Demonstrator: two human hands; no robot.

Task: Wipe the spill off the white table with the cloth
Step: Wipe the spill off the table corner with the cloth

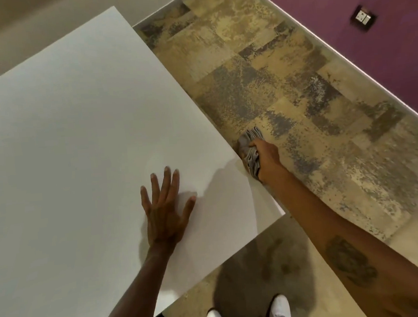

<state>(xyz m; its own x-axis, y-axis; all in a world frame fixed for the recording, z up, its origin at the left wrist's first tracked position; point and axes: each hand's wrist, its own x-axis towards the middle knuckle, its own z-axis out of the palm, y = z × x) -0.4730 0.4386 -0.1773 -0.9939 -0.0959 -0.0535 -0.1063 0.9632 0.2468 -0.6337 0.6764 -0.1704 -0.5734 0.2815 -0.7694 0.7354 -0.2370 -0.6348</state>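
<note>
Cloth [251,155], grey and bunched, sits at the bench's [76,143] right edge, at three o'clock from the left hand [165,206]. Right hand [265,157] has its grip closed around that cloth, pressing it against the rim. Left hand lies flat, fingers spread wide, holding nothing, bracing the white top. Looks like the edge-wiping stage; no spill shows on the surface, though glare could hide it. Next move, I'd say, calls for dragging the cloth along the rim towards six o'clock, keeping pressure steady.
</note>
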